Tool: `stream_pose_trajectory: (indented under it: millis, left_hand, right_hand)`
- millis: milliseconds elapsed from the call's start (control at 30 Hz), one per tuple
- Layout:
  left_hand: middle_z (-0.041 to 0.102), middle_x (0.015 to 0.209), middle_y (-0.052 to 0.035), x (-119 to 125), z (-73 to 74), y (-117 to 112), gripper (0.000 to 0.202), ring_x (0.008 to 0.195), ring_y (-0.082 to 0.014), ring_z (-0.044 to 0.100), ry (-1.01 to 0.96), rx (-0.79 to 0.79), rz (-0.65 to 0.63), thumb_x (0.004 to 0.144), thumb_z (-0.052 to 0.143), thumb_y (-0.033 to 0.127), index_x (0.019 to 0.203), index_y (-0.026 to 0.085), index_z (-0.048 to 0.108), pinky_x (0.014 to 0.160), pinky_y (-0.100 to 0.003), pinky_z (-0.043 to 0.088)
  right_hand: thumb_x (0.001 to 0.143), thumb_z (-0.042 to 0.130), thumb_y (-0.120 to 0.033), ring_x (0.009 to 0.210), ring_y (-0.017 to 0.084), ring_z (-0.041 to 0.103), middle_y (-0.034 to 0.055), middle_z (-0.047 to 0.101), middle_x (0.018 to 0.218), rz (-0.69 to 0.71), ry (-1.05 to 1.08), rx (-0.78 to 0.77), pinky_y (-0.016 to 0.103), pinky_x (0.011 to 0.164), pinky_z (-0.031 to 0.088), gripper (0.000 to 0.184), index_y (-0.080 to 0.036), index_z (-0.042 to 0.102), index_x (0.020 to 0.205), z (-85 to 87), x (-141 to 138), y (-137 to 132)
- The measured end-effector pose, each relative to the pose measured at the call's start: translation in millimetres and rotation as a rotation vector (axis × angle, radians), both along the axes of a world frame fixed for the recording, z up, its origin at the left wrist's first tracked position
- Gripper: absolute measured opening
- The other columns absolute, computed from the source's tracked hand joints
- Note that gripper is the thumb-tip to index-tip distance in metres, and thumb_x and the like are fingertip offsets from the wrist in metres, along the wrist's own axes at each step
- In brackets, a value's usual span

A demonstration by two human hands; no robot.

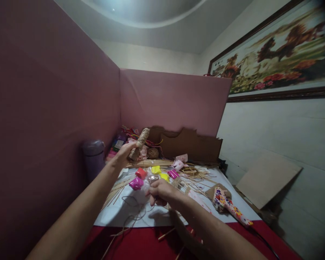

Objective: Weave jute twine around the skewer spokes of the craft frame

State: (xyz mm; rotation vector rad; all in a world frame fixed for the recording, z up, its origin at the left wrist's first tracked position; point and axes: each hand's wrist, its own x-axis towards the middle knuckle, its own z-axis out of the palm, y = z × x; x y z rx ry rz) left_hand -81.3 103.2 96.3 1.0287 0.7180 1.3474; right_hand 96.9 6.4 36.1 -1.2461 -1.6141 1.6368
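Note:
My left hand is raised over the far left of the table, its fingers wrapped around a long spool of twine. Lower and nearer the middle, my right hand is closed in a pinch. A thin strand of twine lies in loops on the white sheet below and runs up towards its fingertips; the exact grip is partly hidden. Just beyond the right hand sit shiny packets: a red one, a purple one, a magenta one and a yellow one.
A purple bottle stands at the left by the pink partition. A floral-patterned glue gun with a cord lies right. Thin sticks, coiled reed and a twine ball are spread about. Brown cardboard stands behind.

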Motion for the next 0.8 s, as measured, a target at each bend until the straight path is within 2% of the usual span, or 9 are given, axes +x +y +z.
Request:
stream_pose_trajectory:
  millis: [133, 200, 333, 433, 500, 567, 633, 700, 800]
  left_hand:
    - [0.064, 0.062, 0.0014, -10.0, 4.0, -26.1, 0.033, 0.046, -0.0112, 0.059, -0.032, 0.068, 0.011, 0.056, 0.066, 0.006, 0.087, 0.013, 0.059, 0.045, -0.02, 0.046]
    - [0.065, 0.068, -0.0005, -9.6, 1.4, -38.9, 0.039, 0.052, -0.0128, 0.061, -0.052, 0.076, -0.017, 0.055, 0.067, 0.005, 0.092, 0.013, 0.057, 0.05, -0.023, 0.048]
    - [0.066, 0.077, -0.0032, 1.8, -6.3, -61.7, 0.039, 0.066, -0.0141, 0.064, -0.122, 0.115, -0.063, 0.057, 0.068, 0.003, 0.093, 0.013, 0.056, 0.063, -0.024, 0.05]
    - [0.066, 0.078, -0.0038, 8.0, -7.6, -76.3, 0.032, 0.07, -0.0149, 0.063, -0.16, 0.128, -0.148, 0.06, 0.066, 0.003, 0.09, 0.012, 0.058, 0.067, -0.025, 0.05]
    - [0.067, 0.08, -0.0051, 7.2, -5.8, -84.8, 0.031, 0.07, -0.016, 0.063, -0.15, 0.144, -0.22, 0.061, 0.065, 0.004, 0.091, 0.012, 0.06, 0.066, -0.026, 0.05]
    - [0.068, 0.083, -0.0065, 3.8, -3.6, -91.3, 0.033, 0.071, -0.0167, 0.063, -0.102, 0.166, -0.265, 0.063, 0.064, 0.004, 0.095, 0.011, 0.06, 0.063, -0.025, 0.049]
    - [0.067, 0.084, -0.0065, 0.7, -2.8, -94.3, 0.035, 0.068, -0.016, 0.063, -0.054, 0.179, -0.25, 0.061, 0.066, 0.004, 0.095, 0.011, 0.061, 0.059, -0.024, 0.048]
    - [0.067, 0.079, -0.005, 0.3, -4.3, -92.3, 0.036, 0.064, -0.0143, 0.062, -0.089, 0.16, -0.174, 0.057, 0.07, 0.002, 0.091, 0.011, 0.061, 0.056, -0.022, 0.047]
    - [0.064, 0.067, 0.0, 5.6, -8.9, -81.3, 0.03, 0.057, -0.0102, 0.059, -0.249, 0.113, -0.02, 0.056, 0.073, 0.003, 0.081, 0.012, 0.06, 0.055, -0.02, 0.046]
  right_hand:
    - [0.072, 0.049, -0.014, 0.03, 0.004, 0.039, -0.0007, 0.06, 0.051, 0.135, -0.181, 0.162, 0.017, 0.03, 0.02, 0.014, -0.012, 0.062, 0.068, 6.3, 20.5, 0.0]
    - [0.068, 0.059, -0.018, 0.037, 0.005, 0.046, 0.0019, 0.064, 0.065, 0.085, -0.248, 0.316, 0.016, 0.032, 0.026, 0.011, -0.012, 0.065, 0.074, 12.0, 23.3, -0.6]
    - [0.067, 0.067, -0.037, 0.051, 0.008, 0.054, 0.0118, 0.056, 0.116, -0.261, -0.136, 0.49, 0.017, 0.032, 0.032, 0.053, -0.017, 0.054, 0.114, 24.4, 8.6, -2.4]
    - [0.059, 0.073, -0.038, 0.055, 0.007, 0.054, 0.0114, 0.04, 0.133, -0.215, 0.052, 0.498, 0.016, 0.031, 0.035, 0.074, -0.023, 0.043, 0.125, 25.9, -3.7, 1.1]
    - [0.057, 0.074, -0.035, 0.053, 0.007, 0.054, 0.0085, 0.053, 0.118, -0.079, 0.175, 0.457, 0.016, 0.034, 0.038, 0.077, -0.023, 0.041, 0.126, 23.7, -5.3, 4.7]
    - [0.06, 0.073, -0.037, 0.046, 0.006, 0.05, 0.0019, 0.063, 0.082, 0.033, 0.217, 0.396, 0.016, 0.035, 0.037, 0.065, -0.018, 0.049, 0.117, 21.2, -2.3, 6.7]
    - [0.066, 0.068, -0.042, 0.036, 0.005, 0.041, -0.005, 0.054, 0.053, 0.045, 0.19, 0.382, 0.016, 0.032, 0.03, 0.039, -0.013, 0.06, 0.092, 20.0, 2.8, 5.4]
    - [0.071, 0.061, -0.045, 0.03, 0.003, 0.033, -0.0077, 0.045, 0.042, 0.003, 0.175, 0.414, 0.016, 0.03, 0.024, 0.032, -0.013, 0.058, 0.07, 19.5, 7.2, 0.8]
    - [0.075, 0.056, -0.044, 0.03, 0.003, 0.033, -0.0071, 0.046, 0.042, 0.059, 0.126, 0.411, 0.016, 0.031, 0.023, 0.032, -0.013, 0.06, 0.067, 16.6, 9.9, -9.1]
